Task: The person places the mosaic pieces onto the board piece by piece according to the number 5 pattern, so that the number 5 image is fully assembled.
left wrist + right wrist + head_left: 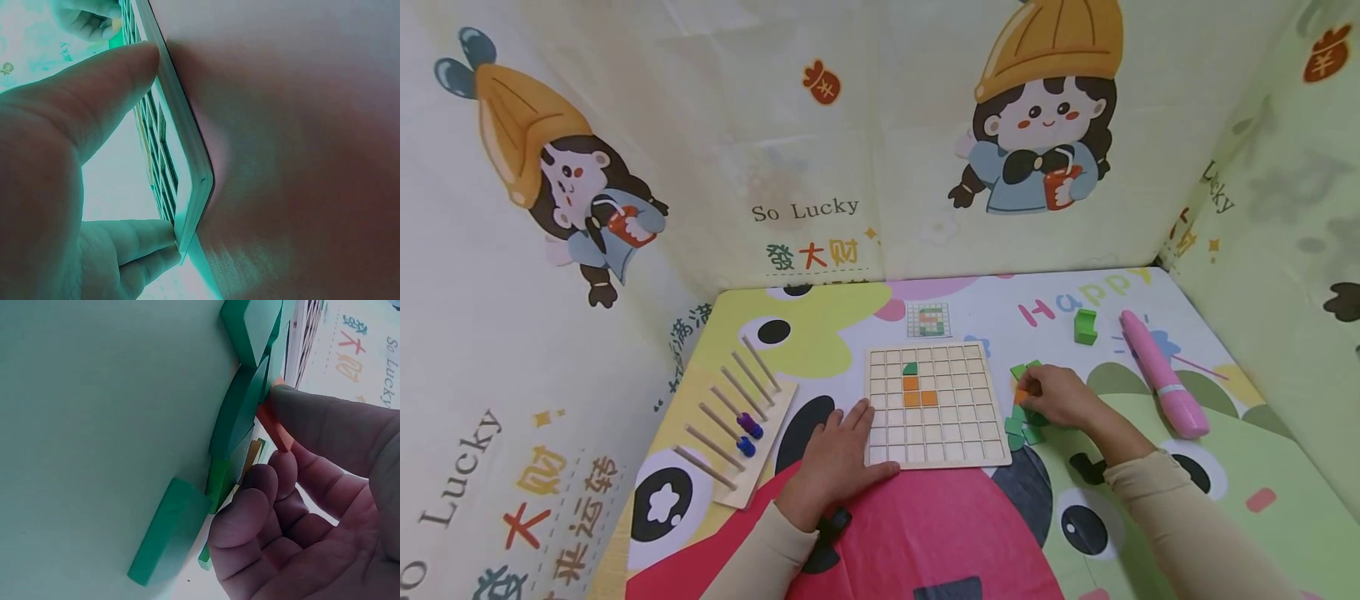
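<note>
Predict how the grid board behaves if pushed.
The grid board looks stiff: its edge shows no bend. Lying flat and wide, it would probably slide rather than tip. The orange tiles seated in its cells would likely travel along.

Long beige sleeves (1195, 525), wrinkled near the cuffs (1133, 477), seem plain, though the weave is hard to tell.

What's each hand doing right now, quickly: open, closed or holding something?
Left hand: open, touching the wooden board.
Right hand: holding an orange piece, pinched.
</note>
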Demonstrator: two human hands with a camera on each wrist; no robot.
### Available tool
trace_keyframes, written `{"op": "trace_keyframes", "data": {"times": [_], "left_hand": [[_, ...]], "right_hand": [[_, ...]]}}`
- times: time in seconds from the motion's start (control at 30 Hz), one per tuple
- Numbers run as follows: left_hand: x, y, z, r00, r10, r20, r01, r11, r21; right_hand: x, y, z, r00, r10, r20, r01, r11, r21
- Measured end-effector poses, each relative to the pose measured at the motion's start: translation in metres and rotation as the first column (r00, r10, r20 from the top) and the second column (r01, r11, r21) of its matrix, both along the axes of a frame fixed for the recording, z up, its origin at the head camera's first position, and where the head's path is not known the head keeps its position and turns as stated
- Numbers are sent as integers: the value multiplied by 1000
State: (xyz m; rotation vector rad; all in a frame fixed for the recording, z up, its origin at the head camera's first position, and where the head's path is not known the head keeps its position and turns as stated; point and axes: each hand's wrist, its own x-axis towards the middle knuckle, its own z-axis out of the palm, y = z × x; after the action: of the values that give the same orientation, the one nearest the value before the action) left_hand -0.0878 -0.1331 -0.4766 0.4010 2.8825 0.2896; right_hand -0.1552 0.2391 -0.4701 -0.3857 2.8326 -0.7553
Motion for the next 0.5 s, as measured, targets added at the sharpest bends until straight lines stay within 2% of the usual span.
{"op": "trace_keyframes", "data": {"times": [0.27, 0.5], "left_hand": [[0, 0, 0, 1000, -2, -5, 2, 1000, 0], [0, -1, 0, 1000, -12, -14, 12, 1000, -2]], "right_hand": [[1, -1, 5, 999, 35, -31, -36, 999, -29], [-3, -14, 17, 999, 47, 1, -47, 991, -128]]}}
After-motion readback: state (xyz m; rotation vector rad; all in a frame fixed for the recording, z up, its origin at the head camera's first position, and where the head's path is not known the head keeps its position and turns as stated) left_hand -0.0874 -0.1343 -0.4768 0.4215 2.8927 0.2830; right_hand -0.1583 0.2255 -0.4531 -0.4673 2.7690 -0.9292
